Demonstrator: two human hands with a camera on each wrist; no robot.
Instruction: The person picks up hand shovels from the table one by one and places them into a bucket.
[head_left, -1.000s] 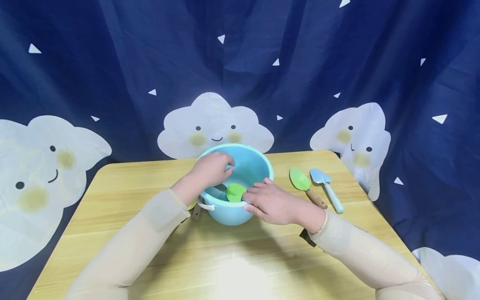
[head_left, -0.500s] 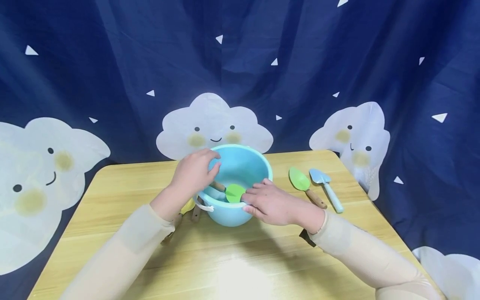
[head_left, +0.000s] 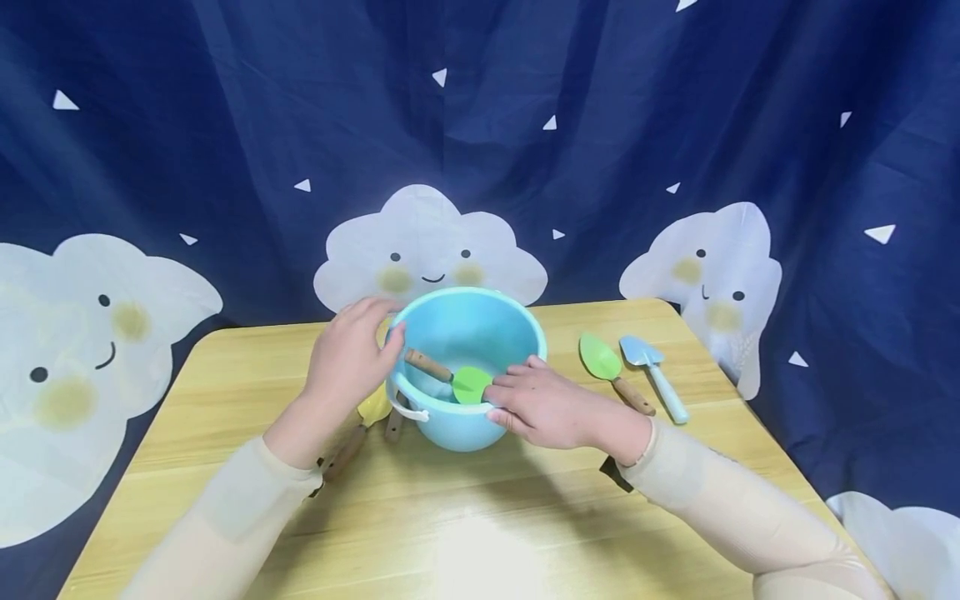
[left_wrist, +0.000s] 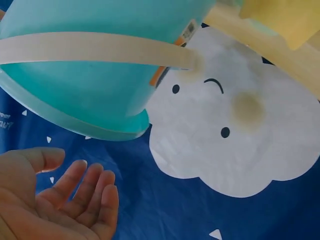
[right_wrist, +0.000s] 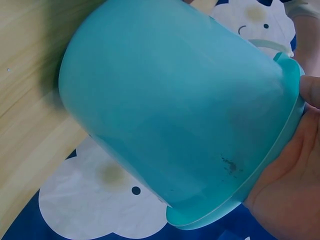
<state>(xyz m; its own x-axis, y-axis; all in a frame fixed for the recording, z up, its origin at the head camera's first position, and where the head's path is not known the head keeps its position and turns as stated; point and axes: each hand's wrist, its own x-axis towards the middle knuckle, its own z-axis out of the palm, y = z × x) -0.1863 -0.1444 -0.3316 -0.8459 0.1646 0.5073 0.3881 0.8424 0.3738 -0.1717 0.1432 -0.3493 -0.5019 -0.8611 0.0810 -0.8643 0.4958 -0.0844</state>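
Observation:
A light blue bucket [head_left: 453, 432] stands on the table, with a green hand trowel [head_left: 471, 385] inside, its wooden handle leaning toward the left wall. My right hand [head_left: 543, 408] grips the near right rim, thumb outside and fingers over the edge; the right wrist view shows that palm [right_wrist: 280, 185] against the rim. Just off the left rim is my left hand [head_left: 347, 352], fingers loosely bent and holding nothing. In the left wrist view a gap shows between the left hand [left_wrist: 65, 205] and the bucket [left_wrist: 100, 90].
A yellow trowel [head_left: 375, 406] and another wooden handle [head_left: 393, 427] lie left of the bucket, by its white bail handle [head_left: 408, 410]. To the right lie a green trowel [head_left: 598, 357] and a blue trowel [head_left: 637, 352]. A blue curtain [head_left: 495, 100] hangs behind the table.
My left hand has come out of the bucket and moved left past its rim, uncovering the wooden handle of the green trowel inside. My right hand stays on the rim.

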